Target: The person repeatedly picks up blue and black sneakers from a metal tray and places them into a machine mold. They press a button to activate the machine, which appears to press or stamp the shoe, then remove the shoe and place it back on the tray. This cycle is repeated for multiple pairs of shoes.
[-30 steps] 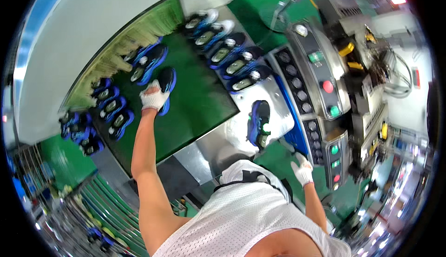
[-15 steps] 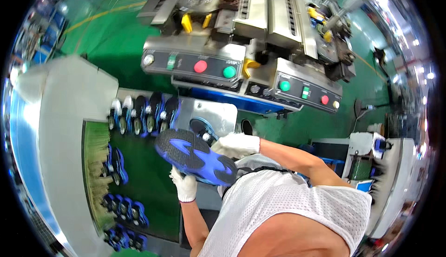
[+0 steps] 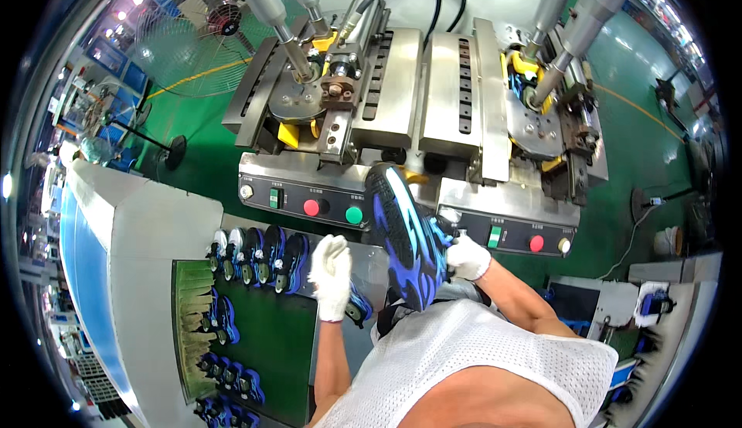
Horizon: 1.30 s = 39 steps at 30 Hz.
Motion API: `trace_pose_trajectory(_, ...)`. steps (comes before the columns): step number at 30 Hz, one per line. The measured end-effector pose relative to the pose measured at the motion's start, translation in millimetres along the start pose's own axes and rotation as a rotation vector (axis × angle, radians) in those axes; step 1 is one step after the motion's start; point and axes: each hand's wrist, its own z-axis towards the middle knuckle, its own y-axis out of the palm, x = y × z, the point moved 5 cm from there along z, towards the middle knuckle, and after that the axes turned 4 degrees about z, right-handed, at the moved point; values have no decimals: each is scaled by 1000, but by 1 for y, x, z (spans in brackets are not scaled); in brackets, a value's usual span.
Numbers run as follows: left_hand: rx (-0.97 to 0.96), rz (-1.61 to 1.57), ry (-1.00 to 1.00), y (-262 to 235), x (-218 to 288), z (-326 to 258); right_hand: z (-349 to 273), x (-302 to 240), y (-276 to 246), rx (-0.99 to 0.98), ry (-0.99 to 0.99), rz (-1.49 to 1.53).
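A blue and black sports shoe (image 3: 408, 250) is held up before my body, tilted with its toe away from me and its patterned sole in view. My right hand (image 3: 468, 258), in a white glove, grips it from the right near the ankle part; the fingertips are partly hidden behind the shoe. My left hand (image 3: 332, 277), also gloved, is raised to the left of the shoe and apart from it, fingers stretched out and nothing in them. Just right of my left wrist, another blue and black shoe (image 3: 358, 304) lies on the metal plate (image 3: 372, 267).
Ahead stands a two-station press machine (image 3: 386, 111) with button panels (image 3: 325, 205) along its front. To the left, a green conveyor belt (image 3: 282, 335) carries several shoes beside a grey machine housing (image 3: 154, 250). Another row of shoes (image 3: 263, 256) stands at its far end.
My left hand has let go of the shoe and moved away from it. My right hand has swung the shoe rightward, toe now forward. The view has shifted, showing more of the machine.
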Motion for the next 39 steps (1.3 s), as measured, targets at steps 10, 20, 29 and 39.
trace_pose_trajectory(10, -121, 121, -178, 44, -41, 0, 3, -30, -9, -42, -205, 29)
trace_pose_trajectory(20, 6, 123, -271, 0, -65, -17, 8, 11, -40, 179, -276, 32)
trace_pose_trajectory(29, -15, 158, -231, -4, -56, 0, 19, 7, -7, 262, -163, -18)
trace_pose_trajectory(39, -54, 298, 39, -9, 1, 56, 15, -12, 19, 304, -179, 21)
